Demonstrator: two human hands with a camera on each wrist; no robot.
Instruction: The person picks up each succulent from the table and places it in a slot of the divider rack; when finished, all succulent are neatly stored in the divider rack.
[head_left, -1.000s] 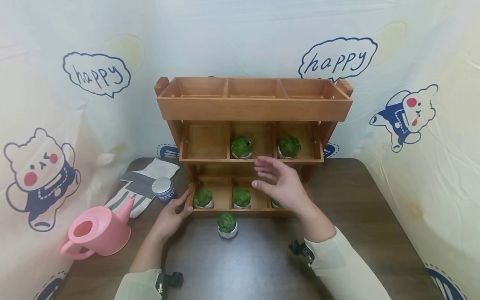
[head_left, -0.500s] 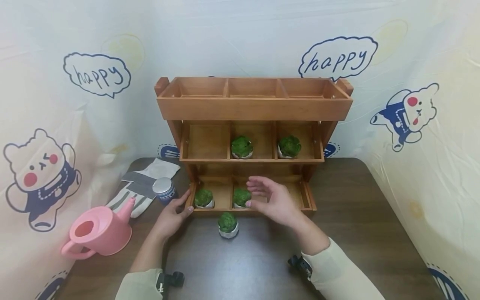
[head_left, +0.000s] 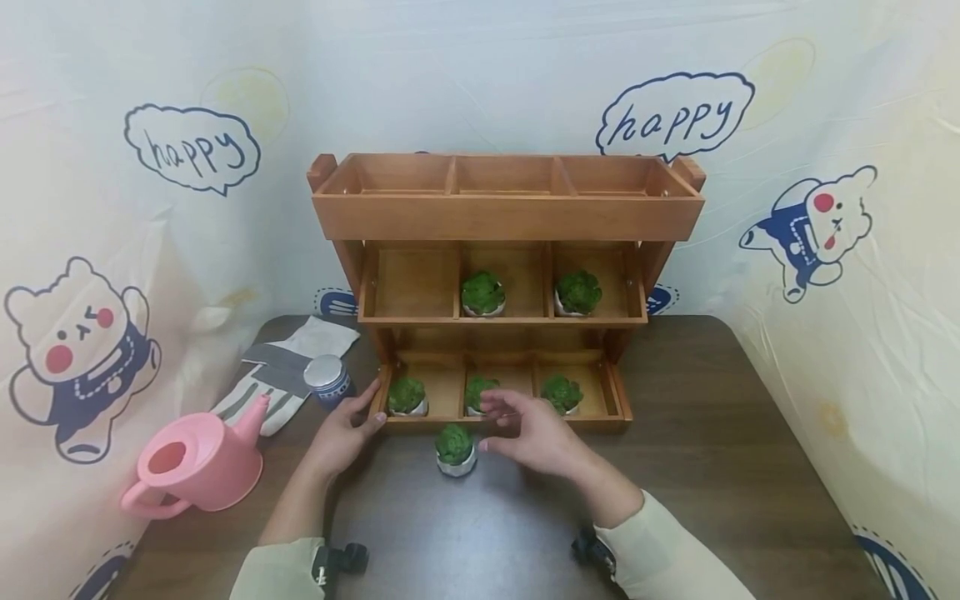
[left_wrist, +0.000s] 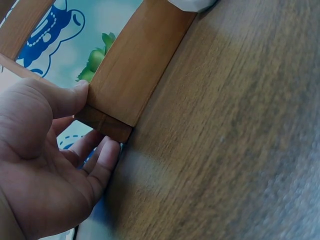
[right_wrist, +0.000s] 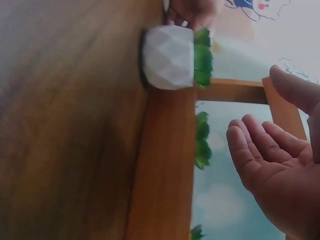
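Note:
A three-tier wooden plant stand (head_left: 508,218) stands on the table. My left hand (head_left: 341,437) holds the left front corner of its lowest tier, thumb at the top edge and fingertips low on the side in the left wrist view. Just in front of the stand, on the table, sits a small potted succulent (head_left: 454,450) in a white faceted pot (right_wrist: 168,57). To its right hovers my right hand (head_left: 536,433), fingers loosely bent and apart from the pot, holding nothing. Behind that hand, the middle succulent (head_left: 477,392) of the lowest tier is partly covered.
More potted succulents sit in the lowest tier's left (head_left: 407,396) and right (head_left: 562,392) compartments and in the middle tier. A pink watering can (head_left: 202,462), a blue-and-white lidded jar (head_left: 328,379) and grey-white gloves (head_left: 277,375) lie at left on the dark wooden table (head_left: 720,467).
My right hand has come down from the middle tier, past the lowest tier, toward the succulent on the table, uncovering the lowest tier's right succulent. My left hand has stayed on the corner.

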